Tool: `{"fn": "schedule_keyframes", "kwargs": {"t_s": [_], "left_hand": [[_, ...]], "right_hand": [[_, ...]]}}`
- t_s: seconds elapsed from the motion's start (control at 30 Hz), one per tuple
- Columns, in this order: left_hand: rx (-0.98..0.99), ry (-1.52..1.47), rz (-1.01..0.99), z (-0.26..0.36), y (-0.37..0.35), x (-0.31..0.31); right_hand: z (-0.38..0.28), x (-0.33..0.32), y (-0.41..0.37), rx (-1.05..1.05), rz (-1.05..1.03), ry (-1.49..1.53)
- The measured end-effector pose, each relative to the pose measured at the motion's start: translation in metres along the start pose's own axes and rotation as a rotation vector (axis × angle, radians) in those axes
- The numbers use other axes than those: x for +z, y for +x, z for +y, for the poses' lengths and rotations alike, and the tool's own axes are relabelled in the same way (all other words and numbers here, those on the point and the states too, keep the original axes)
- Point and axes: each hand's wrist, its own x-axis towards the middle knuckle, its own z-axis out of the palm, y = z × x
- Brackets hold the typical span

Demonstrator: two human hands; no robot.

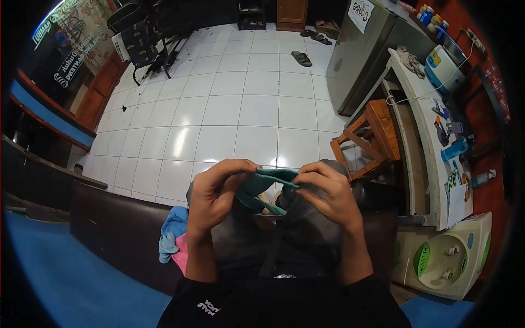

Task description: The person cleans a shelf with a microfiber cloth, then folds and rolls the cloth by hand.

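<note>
A green cloth (pixel 252 188) is stretched between my two hands above my lap. My left hand (pixel 221 191) grips its upper left part with curled fingers. At the cloth's right end, the thumb and fingers of my right hand (pixel 326 191) pinch the edge. The cloth looks folded, with its lower part hanging down between the hands. On the dark bench to my left lie a blue cloth (pixel 175 223) and a pink cloth (pixel 180 251), partly overlapping.
A wooden stool (pixel 383 131) stands at the right beside a white shelf table (pixel 437 164) with small items. Behind it is a fridge (pixel 358 60). A water dispenser (pixel 443 259) is at the lower right. A chair (pixel 143 46) and sandals (pixel 301 58) are farther off.
</note>
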Motion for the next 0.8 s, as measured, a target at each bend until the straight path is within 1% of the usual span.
{"fn": "schedule_keyframes", "kwargs": {"t_s": [0.03,0.07,0.13,0.17,0.23,0.3,0.33,0.37,0.4,0.47,0.53,0.6,0.67,0.73,0.8], "left_hand": [[0.001,0.001,-0.002,0.001,0.0,-0.003],[-0.028,0.035,-0.032,0.003,0.0,-0.006],[-0.058,0.071,-0.061,0.005,0.0,-0.012],[-0.07,0.067,-0.067,0.005,0.0,-0.014],[-0.084,0.062,-0.074,0.003,-0.001,-0.016],[0.006,0.131,-0.069,-0.002,-0.001,-0.015],[0.006,0.131,-0.068,-0.002,0.0,-0.015],[0.056,0.191,-0.075,-0.001,0.001,-0.014],[0.107,0.25,-0.082,-0.001,0.002,-0.014],[0.142,0.302,-0.079,0.001,0.004,-0.011],[0.176,0.353,-0.075,0.002,0.006,-0.008],[0.247,0.429,-0.069,0.002,0.008,-0.006],[0.261,0.445,-0.068,0.003,0.01,-0.003],[0.275,0.46,-0.07,0.003,0.011,0.002],[0.212,0.435,-0.075,0.003,0.011,0.01]], "right_hand": [[0.003,0.0,-0.001,-0.056,-0.003,-0.037],[0.002,-0.001,0.0,-0.057,-0.001,-0.036],[-0.004,-0.004,0.0,-0.05,0.111,0.022],[-0.003,-0.005,0.0,-0.049,0.111,0.023],[-0.002,-0.007,0.0,-0.133,0.202,0.012],[-0.003,-0.01,0.0,-0.132,0.198,0.018],[-0.004,-0.011,0.0,-0.132,0.194,0.022],[-0.007,-0.014,0.0,-0.133,0.194,0.022],[-0.01,-0.019,0.0,-0.157,0.159,-0.016],[-0.015,-0.026,0.0,-0.181,0.123,-0.053],[-0.018,-0.033,0.001,-0.21,0.057,-0.246],[-0.021,-0.034,0.003,-0.229,0.075,-0.254],[-0.022,-0.034,0.003,-0.25,0.093,-0.261],[-0.021,-0.032,0.0,-0.186,0.145,-0.153],[-0.02,-0.032,-0.003,-0.172,0.188,-0.161]]}}
